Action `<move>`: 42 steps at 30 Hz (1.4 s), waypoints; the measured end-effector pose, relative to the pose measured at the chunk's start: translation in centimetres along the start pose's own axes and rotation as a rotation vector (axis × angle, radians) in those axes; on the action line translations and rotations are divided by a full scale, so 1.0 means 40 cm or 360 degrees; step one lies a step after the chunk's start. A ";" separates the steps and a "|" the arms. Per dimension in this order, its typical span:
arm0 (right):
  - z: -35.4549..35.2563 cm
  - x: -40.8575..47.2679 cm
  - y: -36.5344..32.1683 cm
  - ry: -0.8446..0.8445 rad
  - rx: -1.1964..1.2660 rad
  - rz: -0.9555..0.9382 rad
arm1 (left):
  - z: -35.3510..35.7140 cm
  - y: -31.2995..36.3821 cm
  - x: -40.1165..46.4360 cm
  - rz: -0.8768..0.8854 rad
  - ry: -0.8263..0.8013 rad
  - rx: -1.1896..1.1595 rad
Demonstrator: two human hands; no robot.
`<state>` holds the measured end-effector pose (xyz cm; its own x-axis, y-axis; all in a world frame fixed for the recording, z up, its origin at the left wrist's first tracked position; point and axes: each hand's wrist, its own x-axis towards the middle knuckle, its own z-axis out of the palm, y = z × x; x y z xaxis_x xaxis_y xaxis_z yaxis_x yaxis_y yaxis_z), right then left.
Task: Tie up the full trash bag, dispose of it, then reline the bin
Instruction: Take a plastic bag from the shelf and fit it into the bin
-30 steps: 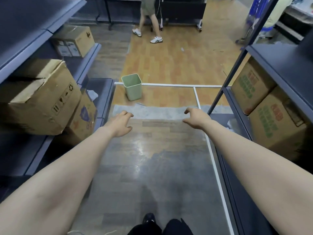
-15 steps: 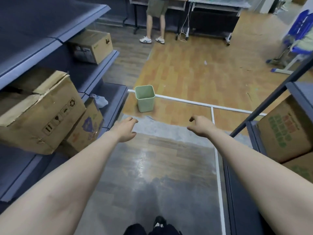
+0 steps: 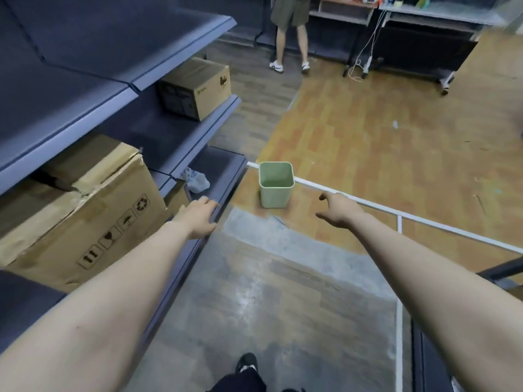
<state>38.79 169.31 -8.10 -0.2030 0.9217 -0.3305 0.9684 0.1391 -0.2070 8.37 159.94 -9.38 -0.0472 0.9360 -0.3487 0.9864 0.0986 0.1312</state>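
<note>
A small pale green bin [image 3: 276,184] stands upright on the floor ahead of me, with no liner inside it. A crumpled whitish plastic bag [image 3: 196,180] lies on the lowest shelf to the bin's left. My left hand [image 3: 198,215] reaches forward over the edge of that low shelf, fingers relaxed and holding nothing, a short way below the bag. My right hand [image 3: 338,210] is stretched out to the right of the bin, fingers loosely spread, holding nothing. No full trash bag is in view.
Grey shelving [image 3: 181,142] runs along my left with a battered cardboard box [image 3: 82,219] and a second box [image 3: 195,87] higher up. White floor tape [image 3: 396,213] crosses behind the bin. A person [image 3: 290,32] stands by desks at the far end. My shoe [image 3: 247,362] shows at the bottom.
I have walked forward and turned left, so the bin and left shelves are closer. My left hand has drifted over the low shelf's edge. The right-hand shelves have dropped out of view.
</note>
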 end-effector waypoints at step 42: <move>-0.150 1.345 -0.282 -0.0492 -0.0448 -0.0746 | -0.095 -0.189 0.978 -0.0770 -0.0220 -0.0313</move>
<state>17.79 219.49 -18.03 -0.6070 0.5980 -0.5234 0.7587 0.6320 -0.1578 -1.51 197.08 -20.49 -0.4549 0.7161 -0.5294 0.8083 0.5815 0.0921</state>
